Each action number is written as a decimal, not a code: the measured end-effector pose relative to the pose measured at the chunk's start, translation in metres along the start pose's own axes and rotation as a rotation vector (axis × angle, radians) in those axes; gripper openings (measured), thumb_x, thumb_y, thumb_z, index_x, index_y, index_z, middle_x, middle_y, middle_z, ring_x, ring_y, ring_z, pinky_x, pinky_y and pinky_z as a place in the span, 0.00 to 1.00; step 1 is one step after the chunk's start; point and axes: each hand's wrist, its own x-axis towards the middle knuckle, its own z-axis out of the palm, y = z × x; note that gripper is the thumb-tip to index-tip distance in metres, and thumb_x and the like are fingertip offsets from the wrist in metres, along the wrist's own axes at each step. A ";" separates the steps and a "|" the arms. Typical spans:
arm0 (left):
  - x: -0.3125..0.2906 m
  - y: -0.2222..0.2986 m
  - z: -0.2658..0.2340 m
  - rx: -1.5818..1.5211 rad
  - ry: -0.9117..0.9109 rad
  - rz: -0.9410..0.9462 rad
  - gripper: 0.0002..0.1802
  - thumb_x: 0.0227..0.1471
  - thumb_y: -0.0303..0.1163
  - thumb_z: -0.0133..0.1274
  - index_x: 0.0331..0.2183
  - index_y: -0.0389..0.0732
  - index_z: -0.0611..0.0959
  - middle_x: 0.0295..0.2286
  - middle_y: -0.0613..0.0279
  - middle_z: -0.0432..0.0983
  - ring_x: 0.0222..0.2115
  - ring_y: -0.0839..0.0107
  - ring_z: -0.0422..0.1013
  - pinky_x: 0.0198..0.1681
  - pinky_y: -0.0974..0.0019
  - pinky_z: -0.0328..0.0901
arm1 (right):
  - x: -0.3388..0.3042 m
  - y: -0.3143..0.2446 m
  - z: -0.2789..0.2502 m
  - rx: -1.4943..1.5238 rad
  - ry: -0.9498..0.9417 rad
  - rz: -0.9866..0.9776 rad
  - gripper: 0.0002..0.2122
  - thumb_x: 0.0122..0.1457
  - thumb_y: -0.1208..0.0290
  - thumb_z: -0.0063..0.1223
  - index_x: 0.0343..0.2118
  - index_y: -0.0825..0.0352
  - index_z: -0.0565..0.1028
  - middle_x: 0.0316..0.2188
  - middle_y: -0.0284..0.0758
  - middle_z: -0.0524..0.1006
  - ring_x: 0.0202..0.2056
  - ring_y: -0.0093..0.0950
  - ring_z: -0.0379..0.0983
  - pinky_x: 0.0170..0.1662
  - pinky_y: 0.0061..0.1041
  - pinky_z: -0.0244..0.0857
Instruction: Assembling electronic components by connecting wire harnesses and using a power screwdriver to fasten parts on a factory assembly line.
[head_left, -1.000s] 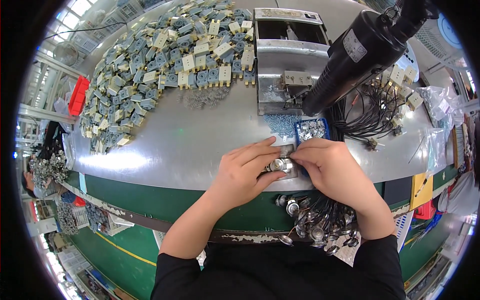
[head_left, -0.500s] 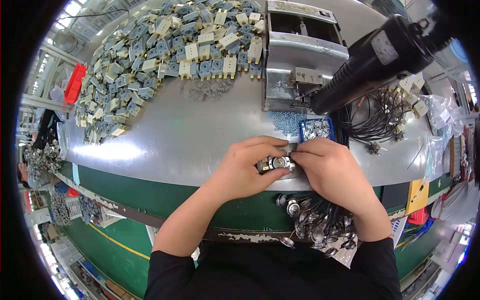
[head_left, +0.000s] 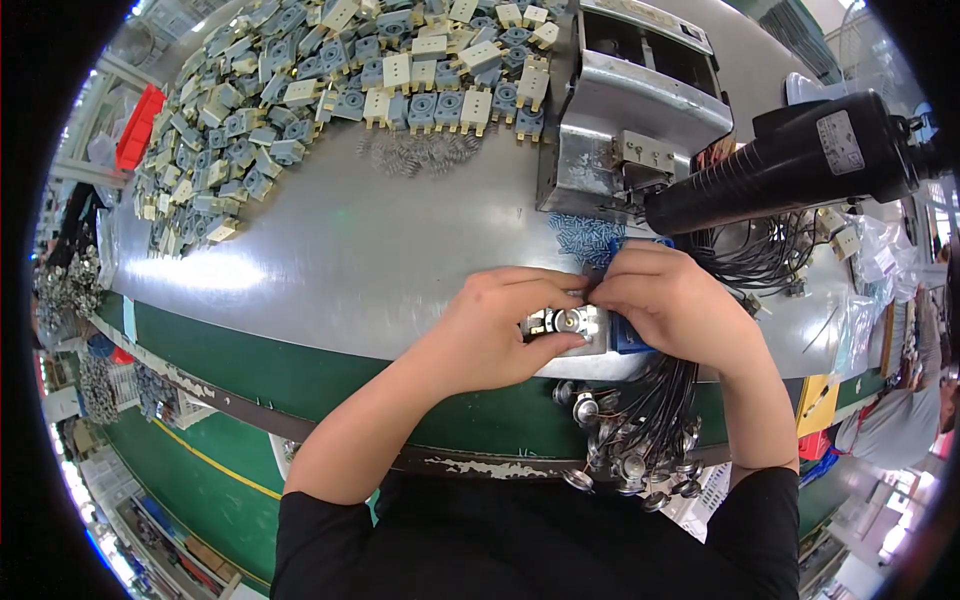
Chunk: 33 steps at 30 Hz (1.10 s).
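Observation:
My left hand [head_left: 510, 325] is closed around a small metal part with a round cup-like piece [head_left: 570, 320], thumb on the near side and fingers on the far side. It sits just above the steel tabletop [head_left: 400, 270]. At its far right edge my right hand [head_left: 665, 305] has thumb and fingers pinched together. What they pinch is hidden. A blue tray [head_left: 630, 336] shows below the right hand, and more blue shows above it; I cannot tell whether both belong to one tray. A heap of small bluish screws [head_left: 583, 237] lies just beyond the hands.
Many grey and cream plug-like blocks [head_left: 330, 70] are heaped far left, with small springs [head_left: 420, 152] before them. A metal fixture [head_left: 640, 95] and a black cylindrical tool [head_left: 770, 165] stand far right. Black cables with round metal ends [head_left: 630, 440] hang at the near edge.
The view has shifted slightly. My right hand now covers much of the blue tray area, and blue shows below it. The black tool appears more level. The left hand keeps its grip.

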 end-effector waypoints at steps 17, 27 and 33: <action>-0.002 0.001 -0.003 -0.018 0.011 0.021 0.18 0.45 0.27 0.72 0.39 0.34 0.86 0.43 0.48 0.85 0.46 0.50 0.82 0.51 0.56 0.75 | 0.012 -0.034 -0.006 0.409 0.153 0.394 0.12 0.54 0.86 0.64 0.42 0.72 0.83 0.30 0.39 0.84 0.34 0.33 0.83 0.41 0.28 0.75; -0.003 0.000 -0.002 -0.036 0.002 -0.030 0.20 0.44 0.26 0.72 0.40 0.36 0.83 0.44 0.50 0.84 0.46 0.50 0.80 0.50 0.55 0.74 | 0.020 -0.039 0.000 0.204 0.085 0.309 0.19 0.54 0.87 0.59 0.51 0.70 0.75 0.32 0.43 0.84 0.37 0.41 0.84 0.42 0.32 0.76; -0.002 0.004 -0.004 -0.008 -0.008 -0.034 0.19 0.46 0.30 0.72 0.38 0.38 0.82 0.40 0.53 0.83 0.43 0.50 0.80 0.46 0.55 0.74 | 0.017 -0.042 0.002 0.086 0.043 0.258 0.20 0.54 0.86 0.60 0.51 0.70 0.76 0.36 0.44 0.84 0.39 0.44 0.83 0.44 0.36 0.76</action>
